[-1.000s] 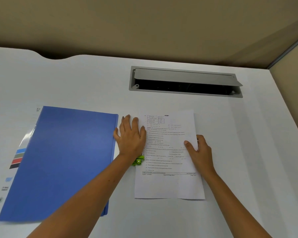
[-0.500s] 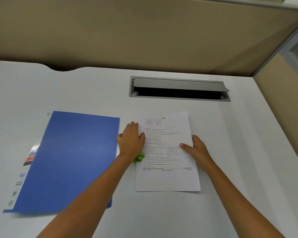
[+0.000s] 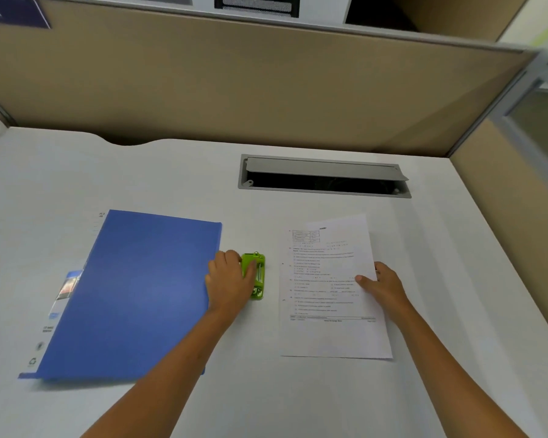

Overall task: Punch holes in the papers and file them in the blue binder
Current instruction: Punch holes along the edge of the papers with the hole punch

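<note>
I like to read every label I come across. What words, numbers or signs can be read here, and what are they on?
"12", cut off at the picture's edge: white digits on the dark blue sign above the partition.
Recycling symbol: on the insert sheet sticking out from under the blue binder.
Other print on that sheet: too small to read.
Printed text on the papers: too small and blurred to read.
Green hole punch: no readable marking.

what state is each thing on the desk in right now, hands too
blue binder: closed, flat on the desk
green hole punch: on the desk between binder and papers, clear of the papers
papers: flat on the desk, not in the punch
left hand: holds the hole punch
right hand: pinches the papers' right edge
cable tray lid: propped open
</note>
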{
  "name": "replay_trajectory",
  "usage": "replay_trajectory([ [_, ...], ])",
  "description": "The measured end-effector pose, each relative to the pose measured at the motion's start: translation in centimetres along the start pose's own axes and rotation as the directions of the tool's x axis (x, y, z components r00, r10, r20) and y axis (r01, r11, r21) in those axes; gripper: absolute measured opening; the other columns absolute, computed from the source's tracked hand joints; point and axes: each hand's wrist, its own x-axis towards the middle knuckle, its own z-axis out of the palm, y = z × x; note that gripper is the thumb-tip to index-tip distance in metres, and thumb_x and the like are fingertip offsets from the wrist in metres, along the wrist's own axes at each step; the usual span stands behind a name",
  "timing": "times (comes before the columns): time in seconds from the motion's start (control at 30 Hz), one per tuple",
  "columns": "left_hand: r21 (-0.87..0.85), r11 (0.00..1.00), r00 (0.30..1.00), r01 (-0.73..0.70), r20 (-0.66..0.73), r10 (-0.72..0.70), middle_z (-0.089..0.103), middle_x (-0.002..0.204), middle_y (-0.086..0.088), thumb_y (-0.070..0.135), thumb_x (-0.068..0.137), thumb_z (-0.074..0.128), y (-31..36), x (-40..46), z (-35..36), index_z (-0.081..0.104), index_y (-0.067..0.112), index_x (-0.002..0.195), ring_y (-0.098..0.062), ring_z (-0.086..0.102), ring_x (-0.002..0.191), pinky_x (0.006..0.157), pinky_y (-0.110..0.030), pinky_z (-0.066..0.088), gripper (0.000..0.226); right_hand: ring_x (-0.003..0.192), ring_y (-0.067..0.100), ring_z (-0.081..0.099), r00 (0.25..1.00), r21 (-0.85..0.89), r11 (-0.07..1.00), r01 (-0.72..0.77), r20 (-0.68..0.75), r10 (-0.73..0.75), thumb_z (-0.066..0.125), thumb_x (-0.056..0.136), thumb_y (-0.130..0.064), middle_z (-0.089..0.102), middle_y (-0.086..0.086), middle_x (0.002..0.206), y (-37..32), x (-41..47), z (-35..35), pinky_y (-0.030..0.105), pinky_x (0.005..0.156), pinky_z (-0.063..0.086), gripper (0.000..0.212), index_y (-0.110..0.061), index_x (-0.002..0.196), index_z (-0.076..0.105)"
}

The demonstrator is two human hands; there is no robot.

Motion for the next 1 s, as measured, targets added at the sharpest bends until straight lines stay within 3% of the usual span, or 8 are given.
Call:
replay_trajectory([
  [0.2, -0.148, 0.971, 0.973, 0.187, 0.167, -0.161, 0.046, 0.104, -0.013, 0.036, 0.096, 0.044, 0.8, 0.5, 0.2, 0.06, 0.003, 0.096, -0.029, 0.043, 0.097, 0.08, -0.034, 0.036, 0.037, 0.099, 0.022, 0.059, 0.998, -0.088, 0.995, 0.041, -0.046, -0.045, 0.063, 0.087, -0.015, 0.062, 0.012, 0.119, 0.5, -0.8, 0.4, 0.032, 0.086, 0.048, 0.032, -0.006, 0.117, 0.054],
  [0.3, -0.238, 0.943, 0.959, 0.232, 0.217, -0.182, 0.044, 0.104, -0.013, 0.034, 0.095, 0.046, 0.9, 0.9, 0.0, 0.058, 0.003, 0.092, -0.028, 0.048, 0.09, 0.079, -0.037, 0.042, 0.033, 0.097, 0.02, 0.058, 0.993, -0.161, 0.984, 0.07, -0.08, -0.083, 0.061, 0.088, -0.012, 0.062, 0.013, 0.12, 0.4, -1.0, 1.6, 0.027, 0.082, 0.046, 0.035, -0.005, 0.121, 0.05],
  [0.43, -0.375, 0.881, 0.949, 0.289, 0.233, -0.212, 0.043, 0.099, -0.014, 0.031, 0.094, 0.05, 1.0, 1.3, -0.6, 0.049, 0.009, 0.076, -0.024, 0.048, 0.075, 0.065, -0.031, 0.042, 0.029, 0.112, 0.033, 0.056, 0.982, -0.218, 0.976, 0.002, -0.185, -0.044, 0.065, 0.085, -0.009, 0.055, 0.018, 0.128, -0.1, -1.3, 3.0, 0.038, 0.09, 0.049, 0.06, -0.006, 0.136, 0.033],
  [0.57, -0.569, 0.766, 0.951, 0.301, 0.242, -0.193, 0.05, 0.082, -0.01, 0.029, 0.092, 0.055, 1.7, 1.1, -1.2, 0.047, 0.019, 0.063, -0.021, 0.049, 0.07, 0.054, -0.026, 0.038, 0.032, 0.124, 0.038, 0.037, 0.904, -0.475, 0.873, -0.112, -0.414, -0.11, 0.071, 0.08, -0.028, 0.036, 0.017, 0.137, -1.3, -2.4, 4.6, 0.051, 0.095, 0.039, 0.079, -0.007, 0.141, 0.024],
  [0.63, -0.631, 0.713, 0.946, 0.306, 0.283, -0.156, 0.053, 0.078, -0.004, 0.03, 0.091, 0.057, 2.9, 0.7, -1.3, 0.05, 0.024, 0.065, -0.018, 0.051, 0.071, 0.055, -0.025, 0.039, 0.028, 0.12, 0.034, 0.042, 0.914, -0.408, 0.912, 0.053, -0.348, -0.209, 0.069, 0.082, -0.028, 0.041, 0.014, 0.132, -2.3, -3.0, 5.5, 0.046, 0.096, 0.04, 0.064, -0.008, 0.135, 0.037],
  [0.73, -0.679, 0.658, 0.93, 0.326, 0.356, -0.094, 0.059, 0.084, -0.005, 0.029, 0.089, 0.06, 5.1, 0.1, -0.8, 0.054, 0.023, 0.073, -0.02, 0.056, 0.078, 0.063, -0.03, 0.048, 0.019, 0.103, 0.021, 0.057, 0.943, -0.111, 0.939, 0.325, -0.032, -0.33, 0.069, 0.083, -0.022, 0.054, 0.005, 0.113, -4.3, -4.4, 7.3, 0.012, 0.081, 0.046, 0.032, -0.012, 0.112, 0.059],
  [0.83, -0.669, 0.677, 0.932, 0.308, 0.356, -0.072, 0.058, 0.09, -0.005, 0.027, 0.086, 0.063, 7.2, -0.7, 0.3, 0.05, 0.018, 0.091, -0.018, 0.058, 0.079, 0.064, -0.027, 0.05, 0.017, 0.099, 0.014, 0.06, 0.927, -0.029, 0.934, 0.355, 0.139, -0.348, 0.064, 0.086, -0.022, 0.053, -0.001, 0.112, -5.9, -5.5, 8.5, 0.009, 0.071, 0.047, 0.024, -0.018, 0.11, 0.06],
  [1.0, -0.709, 0.619, 0.918, 0.338, 0.395, -0.048, 0.058, 0.094, -0.002, 0.027, 0.083, 0.07, 9.3, -2.0, 1.2, 0.032, 0.021, 0.112, -0.017, 0.065, 0.081, 0.059, -0.021, 0.05, 0.048, 0.099, 0.011, 0.058, 0.955, 0.002, 0.96, 0.28, 0.103, -0.278, 0.068, 0.082, -0.029, 0.052, -0.004, 0.113, -5.8, -5.6, 7.1, 0.01, 0.068, 0.046, 0.029, -0.02, 0.108, 0.059],
])
